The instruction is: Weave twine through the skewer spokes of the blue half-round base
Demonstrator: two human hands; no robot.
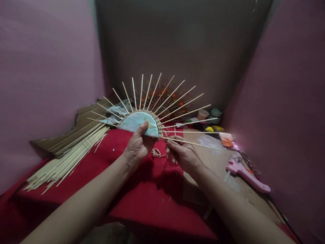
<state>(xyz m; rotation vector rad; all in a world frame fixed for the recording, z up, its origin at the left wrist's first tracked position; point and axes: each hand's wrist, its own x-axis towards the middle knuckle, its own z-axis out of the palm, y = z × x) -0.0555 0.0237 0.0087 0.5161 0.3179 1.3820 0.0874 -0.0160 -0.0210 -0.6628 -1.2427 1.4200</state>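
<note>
Gripping half-hidden disc (135,122), left hand (137,145), twine (156,153) indistinct

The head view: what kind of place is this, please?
Probably a small home craft corner. The left hand holds a half-round piece with sticks fanning out; a pile of thin sticks lies on the red cloth, and a pink glue gun is nearby.

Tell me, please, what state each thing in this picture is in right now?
Half-round disc with skewers: held upright, skewers fanned outward.
Left hand: gripping the disc, thumb on its face.
Right hand: pinching the lowest skewer beside the woven rim.
Twine: loose on the red cloth.
Bundle of skewers: lying flat, spread.
Pink glue gun: lying on the cardboard.
</note>
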